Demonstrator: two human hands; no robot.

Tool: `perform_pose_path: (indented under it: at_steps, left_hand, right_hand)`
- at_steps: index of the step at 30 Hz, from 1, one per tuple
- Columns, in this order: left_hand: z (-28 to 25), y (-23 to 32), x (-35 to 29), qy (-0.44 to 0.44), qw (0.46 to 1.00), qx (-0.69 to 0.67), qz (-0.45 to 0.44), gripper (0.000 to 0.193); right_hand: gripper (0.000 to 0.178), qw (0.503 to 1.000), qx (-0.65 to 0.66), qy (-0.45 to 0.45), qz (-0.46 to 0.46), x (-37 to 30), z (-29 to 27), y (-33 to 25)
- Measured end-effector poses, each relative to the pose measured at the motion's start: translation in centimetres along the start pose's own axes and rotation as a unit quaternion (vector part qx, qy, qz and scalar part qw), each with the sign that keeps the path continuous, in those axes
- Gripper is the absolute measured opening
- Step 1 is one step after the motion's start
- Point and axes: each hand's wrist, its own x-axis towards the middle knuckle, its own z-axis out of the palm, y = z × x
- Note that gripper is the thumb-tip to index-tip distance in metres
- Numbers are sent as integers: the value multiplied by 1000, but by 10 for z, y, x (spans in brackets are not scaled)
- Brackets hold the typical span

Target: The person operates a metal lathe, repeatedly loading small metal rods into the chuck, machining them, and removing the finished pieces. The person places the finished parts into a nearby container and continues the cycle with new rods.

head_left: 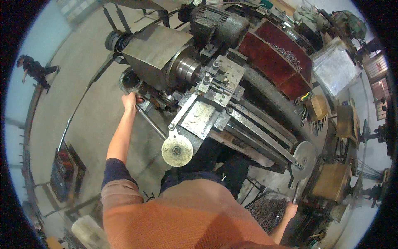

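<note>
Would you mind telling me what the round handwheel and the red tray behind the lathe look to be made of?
The handwheel looks like bare metal, pale and dull, with a worn face. The red tray seems to be painted sheet metal, judging by its thin straight walls, though the paint hides the material.

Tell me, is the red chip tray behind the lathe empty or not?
Not empty. The red chip tray holds a strip of grey metal shavings along its middle.

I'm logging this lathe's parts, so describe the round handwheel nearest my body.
The handwheel is a flat, pale metal disc, worn and smudged, with a dark hub bolt at its centre. It sits at the front of the lathe's carriage, facing the person, below a slanted grey plate. Neither hand touches it; the left hand is at the headstock end.
</note>
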Motion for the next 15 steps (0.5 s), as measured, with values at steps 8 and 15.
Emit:
perform_pose_path:
  at_steps: [8,15]
  left_hand:
    - [7,-11,-1,-6,997,53,-53,13]
    - [-3,-9,6,-70,996,0,-58,18]
  right_hand:
    - [31,977,-144,120,-99,116,-29,41]
    - [34,969,-213,123,13,129,-49,-24]
